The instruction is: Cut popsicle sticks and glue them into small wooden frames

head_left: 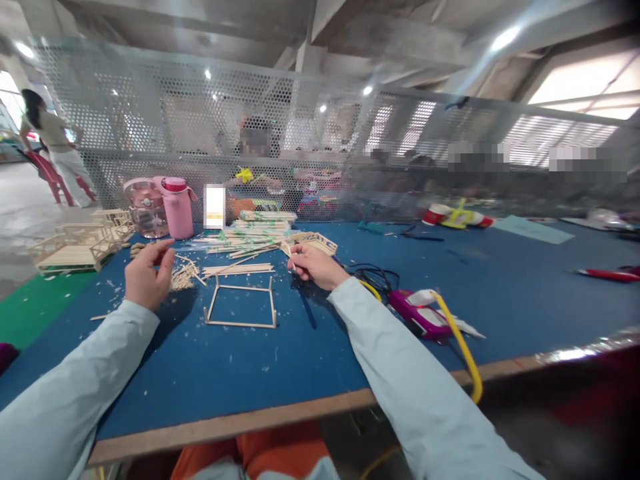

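- The wooden frame [241, 325] lay on the blue counter [200, 387] between the two forearms, nearer the front edge than the loose sticks. Its base was a four-sided outline of thin sticks, with a short upright post at each corner.
- The right hand [315, 267] was positioned beyond the frame and to its right, above the counter. Its fingers were pinched together on a small stick [292, 261].
- The left hand [149, 275] was positioned left of the frame, beside the pile of short sticks [184, 275]. Its fingers were partly curled, with the thumb apart from the index finger; no grip on any part was visible.
- Long sticks [239, 269] lay roughly parallel just behind the frame.
- Wrapped stick bundles [265, 227] were stacked farther back, beside the pink bottle [179, 210] and the translucent jug [149, 210].
- An openwork wooden piece [320, 241] lay just behind the right hand.
- A slim dark tool [307, 305] lay right of the frame, well apart from it.
- A purple device [420, 315] lay right of the right forearm, with a yellow tube [463, 350] beside it that extended over the front edge.
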A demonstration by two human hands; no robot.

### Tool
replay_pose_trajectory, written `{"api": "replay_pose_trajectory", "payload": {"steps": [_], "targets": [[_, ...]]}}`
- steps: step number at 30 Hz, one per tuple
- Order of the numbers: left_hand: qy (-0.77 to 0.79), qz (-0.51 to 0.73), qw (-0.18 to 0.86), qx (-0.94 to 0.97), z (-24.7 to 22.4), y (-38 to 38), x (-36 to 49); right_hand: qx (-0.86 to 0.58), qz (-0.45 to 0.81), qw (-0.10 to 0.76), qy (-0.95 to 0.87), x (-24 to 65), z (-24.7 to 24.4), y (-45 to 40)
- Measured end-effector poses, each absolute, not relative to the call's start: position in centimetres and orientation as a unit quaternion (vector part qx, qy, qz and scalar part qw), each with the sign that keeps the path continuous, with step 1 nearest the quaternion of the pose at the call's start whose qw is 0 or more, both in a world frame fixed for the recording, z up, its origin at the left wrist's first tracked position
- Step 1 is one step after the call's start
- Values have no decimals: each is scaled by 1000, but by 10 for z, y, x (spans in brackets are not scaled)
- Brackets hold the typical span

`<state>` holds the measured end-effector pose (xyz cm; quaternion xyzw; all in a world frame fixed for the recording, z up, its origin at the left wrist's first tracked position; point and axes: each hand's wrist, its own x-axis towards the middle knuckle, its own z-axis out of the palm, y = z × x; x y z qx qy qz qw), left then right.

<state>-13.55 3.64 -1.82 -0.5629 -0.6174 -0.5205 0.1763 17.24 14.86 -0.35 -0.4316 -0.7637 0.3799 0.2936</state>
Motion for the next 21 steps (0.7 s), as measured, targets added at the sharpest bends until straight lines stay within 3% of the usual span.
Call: {"api": "replay_pose_trajectory", "payload": {"steps": [3, 6, 9, 14, 21], "targets": [[-516, -480, 180, -686, -12, 6, -91, -405, 438, 309, -741, 177, -7, 132], [-442, -376, 102, -808, -23, -16, -50, -373, 498, 298, -724, 178, -11, 114], [-489, -285, 87, -820, -39, -20, -27, -331, 547, 279, -717, 177, -15, 99], [-557, -154, 55, -814, -45, -4, -23, -332, 500, 253, -759, 172, -19, 88], [-572, -117, 42, -810, -38, -1, -26, -321, 469, 271, -777, 170, -18, 86]]}}
